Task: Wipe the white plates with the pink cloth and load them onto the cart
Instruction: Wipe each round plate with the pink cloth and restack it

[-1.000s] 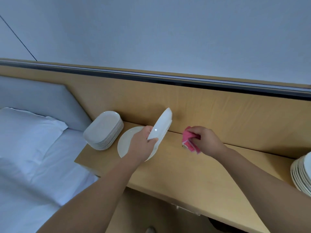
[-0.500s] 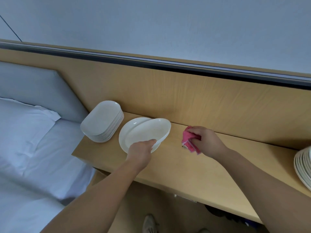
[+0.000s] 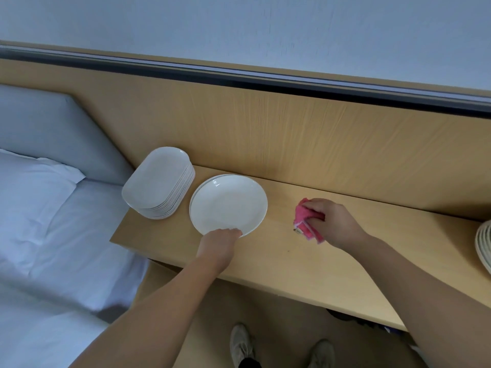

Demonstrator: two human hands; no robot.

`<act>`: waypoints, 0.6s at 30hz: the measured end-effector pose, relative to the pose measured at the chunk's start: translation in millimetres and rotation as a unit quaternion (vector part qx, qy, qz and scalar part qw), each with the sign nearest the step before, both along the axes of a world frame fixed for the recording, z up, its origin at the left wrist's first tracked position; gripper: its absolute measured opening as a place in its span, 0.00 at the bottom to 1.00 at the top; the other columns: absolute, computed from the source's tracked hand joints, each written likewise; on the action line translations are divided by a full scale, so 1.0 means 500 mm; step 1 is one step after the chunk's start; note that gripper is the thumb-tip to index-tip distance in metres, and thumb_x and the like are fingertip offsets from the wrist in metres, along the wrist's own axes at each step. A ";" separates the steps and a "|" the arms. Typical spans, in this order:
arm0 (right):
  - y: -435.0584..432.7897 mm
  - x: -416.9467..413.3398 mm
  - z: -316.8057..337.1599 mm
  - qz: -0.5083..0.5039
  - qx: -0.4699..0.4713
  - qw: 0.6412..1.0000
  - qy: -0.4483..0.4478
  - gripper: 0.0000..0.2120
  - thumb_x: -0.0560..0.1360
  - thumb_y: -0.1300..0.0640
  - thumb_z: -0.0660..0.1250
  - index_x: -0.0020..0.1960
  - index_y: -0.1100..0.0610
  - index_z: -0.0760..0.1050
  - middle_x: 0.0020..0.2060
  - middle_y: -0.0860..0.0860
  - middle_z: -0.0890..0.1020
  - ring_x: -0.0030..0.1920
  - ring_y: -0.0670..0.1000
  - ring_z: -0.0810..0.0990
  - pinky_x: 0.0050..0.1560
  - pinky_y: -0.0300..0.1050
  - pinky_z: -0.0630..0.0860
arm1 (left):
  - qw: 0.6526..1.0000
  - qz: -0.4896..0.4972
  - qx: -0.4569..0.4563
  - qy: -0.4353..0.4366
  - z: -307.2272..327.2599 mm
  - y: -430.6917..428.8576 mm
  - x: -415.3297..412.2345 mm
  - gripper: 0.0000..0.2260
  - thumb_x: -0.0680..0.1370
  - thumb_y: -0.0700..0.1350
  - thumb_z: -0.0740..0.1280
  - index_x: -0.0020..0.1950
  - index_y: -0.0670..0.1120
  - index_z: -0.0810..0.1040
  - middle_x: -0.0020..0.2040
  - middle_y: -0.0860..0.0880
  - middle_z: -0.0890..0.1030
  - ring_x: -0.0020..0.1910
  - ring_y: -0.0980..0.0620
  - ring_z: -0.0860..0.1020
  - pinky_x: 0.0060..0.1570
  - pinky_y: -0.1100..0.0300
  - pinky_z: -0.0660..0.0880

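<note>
Our left hand (image 3: 220, 241) sits at the near rim of the round white plate (image 3: 228, 204), fingers curled onto the edge; we can't tell whether it grips or only rests there. The plate lies flat on the wooden bench (image 3: 305, 261), on top of at least one more round plate, its rim showing at the far left edge. Our right hand (image 3: 334, 223) is closed on the bunched pink cloth (image 3: 305, 221), which hovers at or just touches the bench, well apart from the plate.

Beside the round plates on the left is a stack of oval plates (image 3: 159, 181), close but apart. Another plate stack (image 3: 485, 243) is cut off at the right edge. No cart in view.

Handling, our guess: the plate is glazed ceramic, stiff, smooth, slippery, chips if knocked against the stack below. Best taken at the rim, thumb on top and fingers under, lifted straight up rather than dragged. The cloth is soft and light, and bunches easily in the palm.
</note>
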State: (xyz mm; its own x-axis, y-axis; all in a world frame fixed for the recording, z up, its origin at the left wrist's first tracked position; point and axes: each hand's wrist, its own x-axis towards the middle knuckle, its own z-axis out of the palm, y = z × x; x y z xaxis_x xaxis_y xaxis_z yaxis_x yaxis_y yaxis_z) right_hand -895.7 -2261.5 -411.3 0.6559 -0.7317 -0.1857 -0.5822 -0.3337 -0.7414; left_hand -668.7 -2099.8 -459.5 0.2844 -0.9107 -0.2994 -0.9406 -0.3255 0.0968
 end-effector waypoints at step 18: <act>0.010 -0.072 0.025 -0.080 0.000 0.996 -0.027 0.15 0.71 0.69 0.62 0.43 0.52 0.81 0.41 0.51 0.80 0.37 0.54 0.80 0.32 0.45 0.77 | 0.994 -0.036 -0.057 0.085 0.027 -0.094 -0.031 0.10 0.81 0.51 0.59 0.56 0.49 0.77 0.50 0.52 0.80 0.50 0.50 0.78 0.49 0.56 0.77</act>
